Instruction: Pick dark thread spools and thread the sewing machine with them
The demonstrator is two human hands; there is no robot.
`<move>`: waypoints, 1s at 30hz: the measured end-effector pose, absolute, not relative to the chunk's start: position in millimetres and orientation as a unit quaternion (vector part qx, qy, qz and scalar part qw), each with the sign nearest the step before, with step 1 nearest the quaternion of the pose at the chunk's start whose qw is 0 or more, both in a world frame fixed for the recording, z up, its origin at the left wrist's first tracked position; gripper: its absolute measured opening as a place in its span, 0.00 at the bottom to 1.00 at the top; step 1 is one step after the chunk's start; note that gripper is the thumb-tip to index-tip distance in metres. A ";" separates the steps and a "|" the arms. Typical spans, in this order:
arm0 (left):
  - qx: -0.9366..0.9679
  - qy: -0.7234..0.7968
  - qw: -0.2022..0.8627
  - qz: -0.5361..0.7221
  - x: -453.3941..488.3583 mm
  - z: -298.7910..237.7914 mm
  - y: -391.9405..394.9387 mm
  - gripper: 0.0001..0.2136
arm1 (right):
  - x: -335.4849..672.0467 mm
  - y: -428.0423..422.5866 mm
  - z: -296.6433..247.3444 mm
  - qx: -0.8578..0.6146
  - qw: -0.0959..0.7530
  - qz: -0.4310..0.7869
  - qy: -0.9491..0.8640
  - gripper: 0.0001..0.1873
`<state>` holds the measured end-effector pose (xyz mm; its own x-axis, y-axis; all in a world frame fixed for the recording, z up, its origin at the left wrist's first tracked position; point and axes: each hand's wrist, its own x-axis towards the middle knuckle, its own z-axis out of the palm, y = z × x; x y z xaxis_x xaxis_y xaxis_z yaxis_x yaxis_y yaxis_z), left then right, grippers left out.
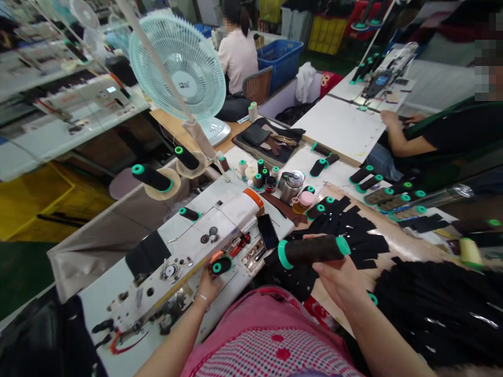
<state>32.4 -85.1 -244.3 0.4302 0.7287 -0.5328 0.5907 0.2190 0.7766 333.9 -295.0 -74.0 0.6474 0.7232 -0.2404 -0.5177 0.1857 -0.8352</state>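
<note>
My right hand [341,280] is closed round a dark brown thread spool [312,250] with teal ends, held level above a heap of black cut pieces [353,230]. My left hand [208,283] reaches to the white sewing machine [188,256] and grips a small black spool [220,265] with a teal end, close to the machine's side. A black phone [268,231] lies just right of the machine head.
Several teal-ended spools [377,191] lie on the table, with a metal pot [291,186] and a pink-lidded jar [304,201]. A pale green fan [181,65] stands behind. One person sits at the right [432,136], another at the back [238,52].
</note>
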 end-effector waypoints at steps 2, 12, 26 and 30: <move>0.635 0.525 0.566 0.028 17.8 -222.2 -86.4 0.17 | 333.1 -291.2 -61.5 -0.456 0.772 0.428 -0.115 0.30; 0.639 0.212 0.728 0.127 125.7 -2.9 -119.0 0.25 | 300.3 -254.4 -42.2 -0.412 0.722 0.532 -0.159 0.21; 0.341 0.191 0.908 0.152 126.6 21.6 -117.6 0.24 | 292.8 -259.1 -11.0 -0.500 0.610 0.563 -0.247 0.10; 0.319 0.162 0.920 0.161 125.8 26.5 -129.8 0.23 | 286.1 -240.1 -19.7 -0.502 0.681 0.484 -0.224 0.10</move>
<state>125.8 -129.8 26.5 0.8955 0.4002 -0.1948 -0.1940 0.7449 0.6384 286.1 -240.1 -19.7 0.4315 0.8836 -0.1819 -0.4345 0.0268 -0.9003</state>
